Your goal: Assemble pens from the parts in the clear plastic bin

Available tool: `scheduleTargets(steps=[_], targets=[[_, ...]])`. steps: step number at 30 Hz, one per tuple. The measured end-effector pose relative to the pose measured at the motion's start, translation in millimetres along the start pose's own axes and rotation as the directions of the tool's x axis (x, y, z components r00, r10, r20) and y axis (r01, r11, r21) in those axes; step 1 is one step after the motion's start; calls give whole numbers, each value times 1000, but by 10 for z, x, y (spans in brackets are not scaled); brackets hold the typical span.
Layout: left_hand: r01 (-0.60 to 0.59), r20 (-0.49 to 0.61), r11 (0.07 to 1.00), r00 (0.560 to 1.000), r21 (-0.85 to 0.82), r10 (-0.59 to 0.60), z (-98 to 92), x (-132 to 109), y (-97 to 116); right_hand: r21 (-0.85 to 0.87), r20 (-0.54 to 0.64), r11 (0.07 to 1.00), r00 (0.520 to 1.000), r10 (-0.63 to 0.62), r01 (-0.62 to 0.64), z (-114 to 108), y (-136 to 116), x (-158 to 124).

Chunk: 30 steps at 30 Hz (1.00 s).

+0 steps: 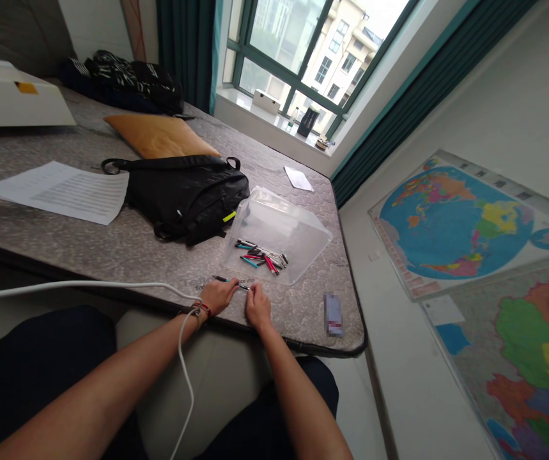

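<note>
At the mattress's near edge, my left hand [220, 296] is closed around a slim pen [221, 278] with dark and teal parts. My right hand [259, 306] faces it, its thumb and finger pinched at the pen's right end. Exactly how those fingertips meet the pen is too small to see. Just beyond both hands sits a clear plastic box [298, 223], with several pens [259, 255] in black, red, teal and white lying loosely in a heap inside it.
A black backpack [188, 198] lies left of the box, near a printed sheet [77, 191] and a brown envelope [163, 135]. A phone-like object [333, 314] rests on the mattress [298, 319] at right. A white cable [111, 284] crosses my left wrist.
</note>
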<state>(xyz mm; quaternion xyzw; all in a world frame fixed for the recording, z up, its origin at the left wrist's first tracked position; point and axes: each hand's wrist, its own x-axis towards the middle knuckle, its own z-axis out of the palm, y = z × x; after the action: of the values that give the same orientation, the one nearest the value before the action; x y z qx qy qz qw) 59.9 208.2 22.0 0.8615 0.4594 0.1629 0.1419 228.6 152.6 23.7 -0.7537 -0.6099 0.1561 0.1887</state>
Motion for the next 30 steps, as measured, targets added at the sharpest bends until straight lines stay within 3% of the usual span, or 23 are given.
scheduleTargets(steps=[8,15,21,30], targets=[[1,15,1000,1000,5,-1,-6,1,-3,-70,-9,997,1000,13,-14,13,-31,4],[5,48,999,999,53,-8,-47,1,14,81,-35,997,999,-6,9,-29,-27,7],[-6,45,999,999,47,4,-69,-3,25,24,-34,1000,999,4,-3,-44,-53,1],[-19,13,1000,1000,-16,19,51,9,-40,-35,-66,997,996,-63,61,19,-30,0]])
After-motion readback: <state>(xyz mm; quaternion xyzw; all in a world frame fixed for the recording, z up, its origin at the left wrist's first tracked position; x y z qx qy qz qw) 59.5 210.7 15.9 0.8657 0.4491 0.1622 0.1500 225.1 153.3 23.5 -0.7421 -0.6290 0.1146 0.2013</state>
